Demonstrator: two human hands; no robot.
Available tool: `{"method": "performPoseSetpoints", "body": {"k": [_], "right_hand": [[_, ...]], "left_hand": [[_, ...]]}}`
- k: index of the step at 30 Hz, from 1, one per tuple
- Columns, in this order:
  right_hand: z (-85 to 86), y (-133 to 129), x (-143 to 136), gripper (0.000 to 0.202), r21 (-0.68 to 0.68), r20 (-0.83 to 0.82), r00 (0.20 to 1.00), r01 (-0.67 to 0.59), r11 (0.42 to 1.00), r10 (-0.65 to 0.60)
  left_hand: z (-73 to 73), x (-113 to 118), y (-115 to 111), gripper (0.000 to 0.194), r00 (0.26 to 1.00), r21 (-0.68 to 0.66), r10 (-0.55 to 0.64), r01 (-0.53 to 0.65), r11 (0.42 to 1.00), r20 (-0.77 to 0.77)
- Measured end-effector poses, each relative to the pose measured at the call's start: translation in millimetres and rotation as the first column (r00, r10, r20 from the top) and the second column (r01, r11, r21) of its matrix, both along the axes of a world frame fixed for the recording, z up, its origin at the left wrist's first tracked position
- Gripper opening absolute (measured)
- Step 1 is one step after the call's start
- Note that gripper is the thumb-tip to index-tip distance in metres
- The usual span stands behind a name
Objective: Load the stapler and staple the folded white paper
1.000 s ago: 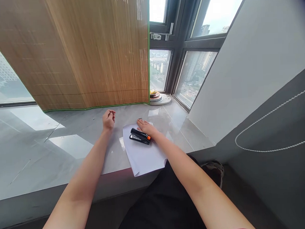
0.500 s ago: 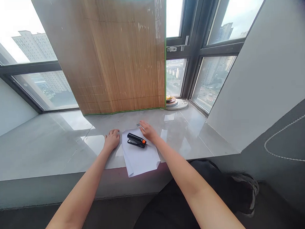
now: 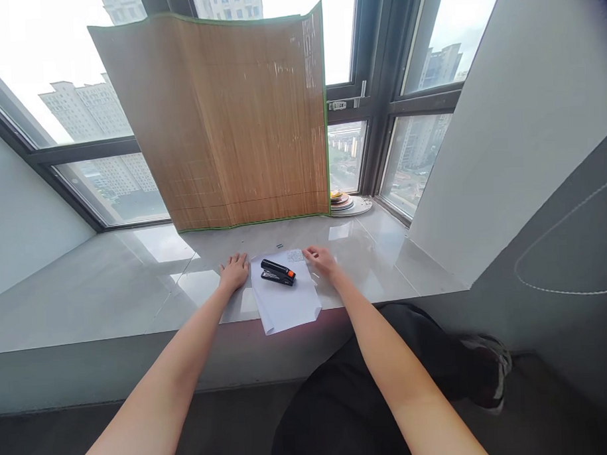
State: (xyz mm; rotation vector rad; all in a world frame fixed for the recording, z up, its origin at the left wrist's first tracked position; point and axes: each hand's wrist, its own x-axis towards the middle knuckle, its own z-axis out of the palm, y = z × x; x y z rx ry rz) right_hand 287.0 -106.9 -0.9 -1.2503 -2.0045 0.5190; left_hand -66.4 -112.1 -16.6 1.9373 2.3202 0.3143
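Observation:
A black stapler (image 3: 278, 273) with an orange piece at its near end lies slanted across the white sheets of paper (image 3: 289, 307). A small patch of print shows at the paper's top right corner, and the near edge overhangs the sill. My left hand (image 3: 234, 271) rests palm down on the sill just left of the paper, fingers spread. At the paper's upper right corner is my right hand (image 3: 320, 260), its fingers pinched together at the edge. Beyond the top edge lie small dark staple strips (image 3: 279, 245).
The grey tiled sill (image 3: 136, 286) runs below the windows. A bamboo mat (image 3: 240, 123) with green edging leans against the glass. Beside its lower right corner stands a stack of plates (image 3: 350, 204). A white beaded cord (image 3: 559, 289) hangs at the right.
My right hand has moved right, from beside the staple strips to the paper's corner, uncovering the printed patch. My left hand stays flat on the sill. The camera view has shifted.

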Motion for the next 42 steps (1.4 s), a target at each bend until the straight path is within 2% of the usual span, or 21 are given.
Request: {"method": "performPoseSetpoints", "body": {"k": [2,4,5,7,9,11,14,17,21,27,31,33,36,39,40,42], "right_hand": [[-5.4,-11.7,-26.0,0.033,0.001,-0.011,0.973,-0.229,0.973,0.229],[-11.8,-22.0,-44.2,0.047,-0.016,0.003,0.926,-0.377,0.926,0.377],[-14.6,-25.9,-49.5,0.052,-0.033,0.025,0.916,-0.399,0.916,0.400],[-18.0,-30.8,-52.7,0.048,-0.076,0.091,0.931,-0.347,0.935,0.353],[-18.4,-32.1,-47.7,0.035,-0.099,0.144,0.952,-0.256,0.962,0.269],[-16.3,-30.3,-36.3,0.025,-0.104,0.155,0.966,-0.191,0.976,0.206],[-10.1,-22.6,-9.3,0.014,-0.177,0.130,0.974,-0.160,0.971,0.184],[-3.1,-12.3,25.3,0.014,-0.263,0.117,0.978,-0.135,0.955,0.170],[1.7,-3.7,59.7,0.019,-0.279,0.157,0.983,-0.051,0.959,0.098],[1.6,0.3,60.9,0.022,-0.192,0.276,0.959,-0.008,0.981,0.062],[-7.7,1.1,66.2,0.026,-0.154,0.294,0.952,-0.045,0.987,0.089],[-17.0,-0.2,70.6,0.025,-0.111,0.215,0.972,-0.075,0.991,0.098],[-31.0,-2.6,69.3,0.030,0.002,0.046,0.995,-0.091,0.996,0.091],[-38.8,-3.7,60.5,0.033,0.071,-0.042,0.995,-0.091,0.993,0.094],[-39.8,-4.0,58.1,0.032,0.075,-0.043,0.995,-0.092,0.993,0.095],[-39.8,-4.8,56.3,0.029,0.067,-0.042,0.995,-0.083,0.994,0.086]], "left_hand": [[-1.5,-1.4,1.6,0.064,1.000,-0.005,0.003,-0.003,1.000,-0.009],[-2.9,-2.6,2.4,0.065,1.000,-0.003,0.004,-0.004,1.000,-0.016],[-3.3,-3.0,2.4,0.064,1.000,0.000,0.004,-0.004,1.000,-0.018],[-3.6,-3.1,2.0,0.064,1.000,0.008,0.005,-0.005,1.000,-0.019],[-3.1,-2.7,1.3,0.063,1.000,0.010,0.005,-0.004,1.000,-0.015],[-2.4,-2.4,0.9,0.063,1.000,0.009,0.005,-0.005,1.000,-0.013],[-1.3,-2.7,1.1,0.063,1.000,0.003,0.003,-0.003,1.000,-0.017],[-0.4,-3.3,1.9,0.063,1.000,-0.007,0.007,-0.007,1.000,-0.023],[-1.2,-3.1,3.0,0.062,1.000,-0.004,0.010,-0.010,1.000,-0.021],[-6.9,-5.9,5.9,0.056,1.000,0.053,0.012,-0.014,0.999,0.023],[-3.2,-3.5,0.9,0.041,0.995,0.160,-0.001,-0.015,0.987,0.097],[-0.1,8.7,-4.4,0.031,0.989,0.253,-0.051,0.014,0.967,0.137],[-0.9,47.2,-11.8,0.028,0.967,0.329,-0.194,0.130,0.935,0.168],[-8.7,94.9,-15.8,0.026,0.875,0.361,-0.424,0.327,0.873,0.234],[-11.3,107.8,-16.7,0.030,0.809,0.349,-0.520,0.420,0.838,0.273],[-14.6,124.9,-18.8,0.036,0.766,0.262,-0.584,0.526,0.809,0.267]]}}
